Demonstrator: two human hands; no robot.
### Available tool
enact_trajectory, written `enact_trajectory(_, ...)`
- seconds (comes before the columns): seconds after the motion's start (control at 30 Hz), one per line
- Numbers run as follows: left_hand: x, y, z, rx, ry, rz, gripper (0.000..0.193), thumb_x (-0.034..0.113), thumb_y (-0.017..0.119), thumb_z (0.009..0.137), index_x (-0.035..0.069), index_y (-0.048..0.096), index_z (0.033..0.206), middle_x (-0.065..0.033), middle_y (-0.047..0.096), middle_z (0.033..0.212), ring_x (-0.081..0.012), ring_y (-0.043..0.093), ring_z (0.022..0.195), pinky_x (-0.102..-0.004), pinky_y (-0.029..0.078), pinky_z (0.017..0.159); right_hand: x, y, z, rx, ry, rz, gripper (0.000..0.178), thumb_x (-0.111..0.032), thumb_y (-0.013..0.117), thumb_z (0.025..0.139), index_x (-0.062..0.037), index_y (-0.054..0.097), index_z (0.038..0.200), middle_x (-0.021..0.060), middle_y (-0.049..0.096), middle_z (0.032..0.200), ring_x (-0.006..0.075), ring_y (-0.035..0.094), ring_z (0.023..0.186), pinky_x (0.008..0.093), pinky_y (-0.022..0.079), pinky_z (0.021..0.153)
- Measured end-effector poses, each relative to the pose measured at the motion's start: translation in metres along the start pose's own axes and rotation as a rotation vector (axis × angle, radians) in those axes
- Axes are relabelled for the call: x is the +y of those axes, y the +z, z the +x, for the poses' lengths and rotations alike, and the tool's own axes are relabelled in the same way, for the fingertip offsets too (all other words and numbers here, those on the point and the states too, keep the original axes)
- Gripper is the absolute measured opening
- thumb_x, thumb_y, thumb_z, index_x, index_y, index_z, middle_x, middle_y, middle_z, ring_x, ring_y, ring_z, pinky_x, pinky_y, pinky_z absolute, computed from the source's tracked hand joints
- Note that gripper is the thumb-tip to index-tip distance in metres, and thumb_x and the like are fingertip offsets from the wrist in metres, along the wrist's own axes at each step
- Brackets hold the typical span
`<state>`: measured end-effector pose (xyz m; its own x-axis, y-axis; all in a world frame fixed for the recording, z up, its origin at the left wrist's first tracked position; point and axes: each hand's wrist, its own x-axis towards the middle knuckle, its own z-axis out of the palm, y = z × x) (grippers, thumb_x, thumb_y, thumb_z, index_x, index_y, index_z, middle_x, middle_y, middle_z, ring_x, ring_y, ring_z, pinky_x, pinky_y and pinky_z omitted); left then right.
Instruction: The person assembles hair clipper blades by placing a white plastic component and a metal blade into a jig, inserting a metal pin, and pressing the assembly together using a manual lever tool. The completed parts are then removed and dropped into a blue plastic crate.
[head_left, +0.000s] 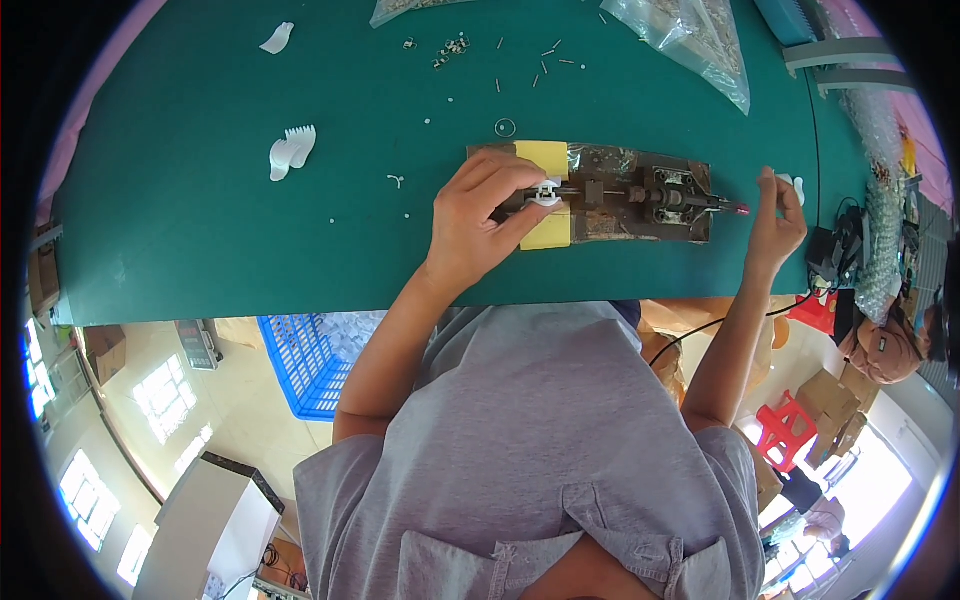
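Note:
My left hand (475, 215) pinches a small white plastic piece (546, 192) between thumb and fingers, against the left part of a dark metal clamp fixture (650, 195). Yellow tape (543, 235) wraps the fixture's base there. To the right, my right hand (778, 225) is raised just beyond the red-tipped lever (738, 208), apart from it, with its fingers curled. Another white piece (797, 188) shows right behind those fingers; whether they grip it is hidden.
White comb-like pieces (292, 152) lie left on the green table (200, 230). Small metal parts (452, 48), pins (546, 68) and a ring (505, 128) are scattered at the back, near a clear bag (690, 40). A blue basket (310, 375) stands below the front edge.

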<state>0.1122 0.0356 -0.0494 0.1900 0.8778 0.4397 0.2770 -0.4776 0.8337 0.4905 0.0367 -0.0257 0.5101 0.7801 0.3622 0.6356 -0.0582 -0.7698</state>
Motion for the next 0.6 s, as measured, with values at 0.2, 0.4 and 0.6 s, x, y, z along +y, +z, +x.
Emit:
enact_trajectory(0.2, 0.002, 0.000, 0.000, -0.006, -0.011, 0.024, 0.027, 0.000, 0.089, 0.077, 0.004, 0.075, 0.099, -0.0081, 0.076, 0.100, -0.0225, 0.071, 0.092, -0.0332, 0.057, 0.079, -0.110, 0.044, -0.041, -0.323, -0.287, 0.087, 0.008, -0.004, 0.079, 0.091, -0.0052, 0.077, 0.098, 0.0041, 0.075, 0.095, 0.0168, 0.068, 0.092, 0.0319, 0.053, 0.085)
enact_trajectory(0.4, 0.001, 0.004, 0.000, 0.011, -0.055, -0.016, 0.027, 0.003, 0.087, 0.075, 0.006, 0.074, 0.098, -0.0059, 0.074, 0.095, -0.0254, 0.069, 0.092, -0.0362, 0.055, 0.081, -0.142, 0.082, -0.071, -0.640, -0.452, 0.215, 0.014, -0.001, 0.079, 0.084, -0.0065, 0.077, 0.097, 0.0062, 0.074, 0.092, 0.0251, 0.067, 0.090, 0.0372, 0.053, 0.082)
enact_trajectory(0.6, 0.001, 0.000, -0.001, -0.006, -0.066, -0.011, 0.028, 0.001, 0.088, 0.075, 0.004, 0.074, 0.099, -0.0059, 0.075, 0.099, -0.0238, 0.070, 0.094, -0.0346, 0.056, 0.081, -0.144, 0.092, -0.075, -0.759, -0.443, 0.146, 0.013, 0.000, 0.079, 0.086, -0.0042, 0.077, 0.098, 0.0049, 0.073, 0.092, 0.0198, 0.065, 0.092, 0.0335, 0.054, 0.078)
